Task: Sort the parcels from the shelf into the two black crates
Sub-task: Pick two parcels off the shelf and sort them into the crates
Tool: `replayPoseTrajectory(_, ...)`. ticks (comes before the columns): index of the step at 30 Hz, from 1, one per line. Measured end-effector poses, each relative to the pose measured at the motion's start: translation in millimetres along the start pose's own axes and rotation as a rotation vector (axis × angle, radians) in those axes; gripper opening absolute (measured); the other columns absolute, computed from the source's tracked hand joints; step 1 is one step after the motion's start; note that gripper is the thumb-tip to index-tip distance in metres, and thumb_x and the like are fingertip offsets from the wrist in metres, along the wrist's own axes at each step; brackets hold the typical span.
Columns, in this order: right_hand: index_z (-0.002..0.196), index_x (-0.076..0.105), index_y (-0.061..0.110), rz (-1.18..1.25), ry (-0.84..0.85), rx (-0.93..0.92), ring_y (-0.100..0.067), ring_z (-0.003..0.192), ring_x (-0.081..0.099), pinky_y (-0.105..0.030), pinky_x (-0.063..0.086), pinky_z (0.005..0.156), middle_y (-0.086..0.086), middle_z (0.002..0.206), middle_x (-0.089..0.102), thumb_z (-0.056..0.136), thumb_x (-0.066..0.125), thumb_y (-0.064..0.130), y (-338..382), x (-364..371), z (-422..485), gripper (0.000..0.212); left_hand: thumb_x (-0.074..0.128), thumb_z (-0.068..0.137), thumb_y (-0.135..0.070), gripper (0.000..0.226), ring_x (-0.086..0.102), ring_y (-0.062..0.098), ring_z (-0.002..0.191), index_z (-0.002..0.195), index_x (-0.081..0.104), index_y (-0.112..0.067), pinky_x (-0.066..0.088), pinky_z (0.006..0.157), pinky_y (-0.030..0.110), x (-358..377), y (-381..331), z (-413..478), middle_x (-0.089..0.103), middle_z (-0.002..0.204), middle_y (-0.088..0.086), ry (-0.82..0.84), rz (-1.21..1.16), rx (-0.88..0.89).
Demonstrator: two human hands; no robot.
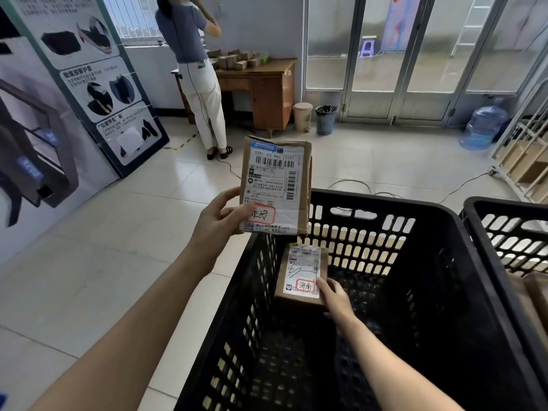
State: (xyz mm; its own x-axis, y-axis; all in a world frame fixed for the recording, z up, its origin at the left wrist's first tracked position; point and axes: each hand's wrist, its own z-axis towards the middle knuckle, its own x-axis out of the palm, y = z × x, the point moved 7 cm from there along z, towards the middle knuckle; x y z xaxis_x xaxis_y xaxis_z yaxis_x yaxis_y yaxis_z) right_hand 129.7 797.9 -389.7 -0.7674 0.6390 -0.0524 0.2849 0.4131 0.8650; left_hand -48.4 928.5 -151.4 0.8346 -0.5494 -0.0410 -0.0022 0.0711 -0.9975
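As my right hand [335,298] held the small parcel [302,274] inside the near crate [385,200], probably releasing next, my left hand [225,216] gripped the larger parcel [275,179].

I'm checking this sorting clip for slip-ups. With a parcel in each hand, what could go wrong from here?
1. The left hand pinches the larger parcel only at its lower corner, above the near crate rim; it might slip onto the floor.
2. Its handwritten mark differs from that on the small parcel, held by the right hand inside that crate; dropping both there would likely missort one.
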Motion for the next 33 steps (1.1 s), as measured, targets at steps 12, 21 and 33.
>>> replayPoseTrajectory(12, 0.147, 0.024, 0.018, -1.195, 0.072, -0.693, -0.017, 0.146, 0.001, -0.03, 0.013, 0.118, -0.003, 0.158, 0.009, 0.084, 0.061, 0.038, 39.6, 21.6, -20.0, 0.076, 0.063, 0.077, -0.026, 0.03, 0.07, 0.015, 0.082, 0.106, 0.056, -0.031, 0.055, 0.087, 0.036, 8.0, 0.4, -2.0, 0.073, 0.087, 0.0, 0.032, -0.022, 0.012)
replayPoseTrajectory(21, 0.146, 0.027, 0.018, -1.134, 0.037, -0.692, -0.013, 0.146, 0.003, -0.027, 0.012, 0.117, 0.0, 0.157, 0.013, 0.08, 0.065, 0.035, 30.1, 20.7, -13.9, 0.078, 0.058, 0.086, -0.02, 0.026, 0.069, 0.02, 0.087, 0.11, 0.054, -0.03, 0.055, 0.086, 0.033, 5.7, 2.4, -0.9, 0.071, 0.097, 0.007, 0.039, 0.0, 0.008)
replayPoseTrajectory(33, 0.146, 0.024, 0.017, -1.073, 0.053, -0.603, -0.015, 0.142, 0.021, -0.031, 0.02, 0.116, 0.002, 0.154, 0.024, 0.083, 0.066, 0.035, 80.0, 8.2, -56.7, 0.078, 0.059, 0.086, -0.019, 0.03, 0.071, 0.013, 0.079, 0.114, 0.053, -0.027, 0.057, 0.072, 0.021, 22.0, -28.5, -28.9, 0.071, 0.095, 0.007, 0.039, -0.052, 0.028)
